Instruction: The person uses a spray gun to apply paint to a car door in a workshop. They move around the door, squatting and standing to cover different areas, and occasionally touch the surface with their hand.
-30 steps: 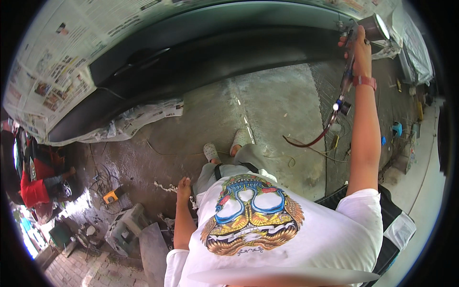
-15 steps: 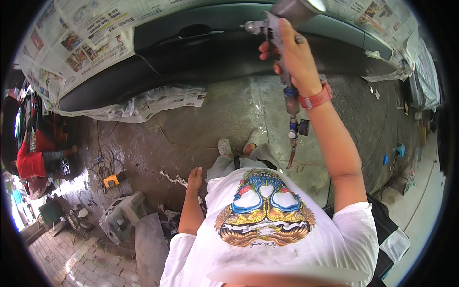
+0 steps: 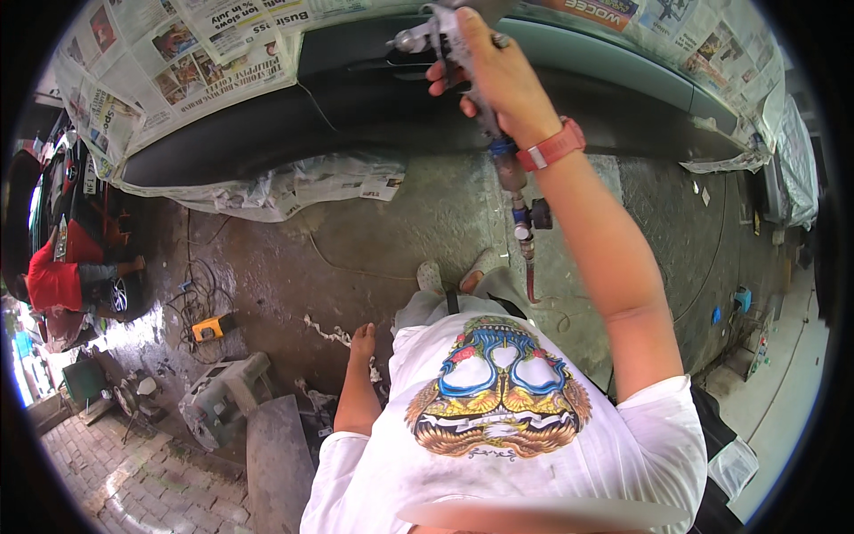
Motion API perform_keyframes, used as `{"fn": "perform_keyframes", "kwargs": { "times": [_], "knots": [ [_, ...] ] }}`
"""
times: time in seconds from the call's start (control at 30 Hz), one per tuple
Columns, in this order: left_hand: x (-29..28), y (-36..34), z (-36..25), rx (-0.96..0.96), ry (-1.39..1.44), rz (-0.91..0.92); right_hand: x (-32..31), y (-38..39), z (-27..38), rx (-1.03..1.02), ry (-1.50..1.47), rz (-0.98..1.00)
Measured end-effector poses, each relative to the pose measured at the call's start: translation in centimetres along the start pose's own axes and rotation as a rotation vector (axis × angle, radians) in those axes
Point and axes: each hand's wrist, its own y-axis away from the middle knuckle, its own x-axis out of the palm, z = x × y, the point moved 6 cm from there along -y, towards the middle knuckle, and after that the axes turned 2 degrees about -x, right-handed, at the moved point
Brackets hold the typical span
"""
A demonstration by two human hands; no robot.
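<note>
My right hand (image 3: 509,84) is wrapped round a spray gun (image 3: 442,34), raised in front of the dark side of a car (image 3: 614,120). The gun's nozzle points left, near the door handle, and its cup is cut off by the top edge. Below the grip hang a filter with a gauge (image 3: 519,209) and a reddish air hose (image 3: 531,283). My left hand (image 3: 362,340) hangs low beside my body, away from the car. Its fingers are mostly hidden.
Newspaper sheets (image 3: 222,84) mask the car's upper part; more paper (image 3: 311,182) hangs along its lower edge. A hose (image 3: 342,267) crosses the wet floor. At left are a yellow box (image 3: 210,328), coiled cables, a grey plastic part (image 3: 222,400) and a crouching person in red (image 3: 58,276).
My right hand and the spray gun have moved left and slightly up along the car. The view has shifted a little. My left hand stays low at my side.
</note>
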Motion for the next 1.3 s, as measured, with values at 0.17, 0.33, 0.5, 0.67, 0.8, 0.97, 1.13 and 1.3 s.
{"fn": "perform_keyframes", "kwargs": {
  "times": [0.17, 0.33, 0.5, 0.67, 0.8, 0.97, 1.13, 1.3],
  "knots": [
    [0.9, -1.7, 1.3, -0.05, 0.034, 0.03, -8.3, 0.3, 1.3, -0.061, 0.154, -0.207],
    [2.2, -3.8, -0.9, -0.058, 0.093, 0.023, -21.1, 1.9, 1.6, 0.041, 0.261, -0.396],
    [3.1, -3.5, -7.6, -0.018, 0.014, 0.054, -34.6, 5.3, 1.8, 0.053, 0.298, -0.603],
    [4.3, -4.1, -12.7, 0.073, 0.064, 0.058, -46.0, 8.4, 2.4, 0.045, 0.331, -0.769],
    [4.6, -4.2, -14.6, 0.123, 0.035, 0.058, -54.1, 10.0, 2.1, 0.053, 0.324, -0.891],
    [4.3, -1.9, -15.2, 0.069, -0.16, 0.031, -62.8, 10.8, 0.9, 0.028, 0.301, -1.016],
    [3.7, 0.4, -13.6, 0.021, -0.369, -0.039, -68.0, 11.3, -1.2, 0.012, 0.3, -1.219],
    [2.7, 0.7, -11.0, -0.004, -0.184, 0.013, -67.7, 12.5, -4.3, 0.108, 0.482, -1.328]
  ]
}}
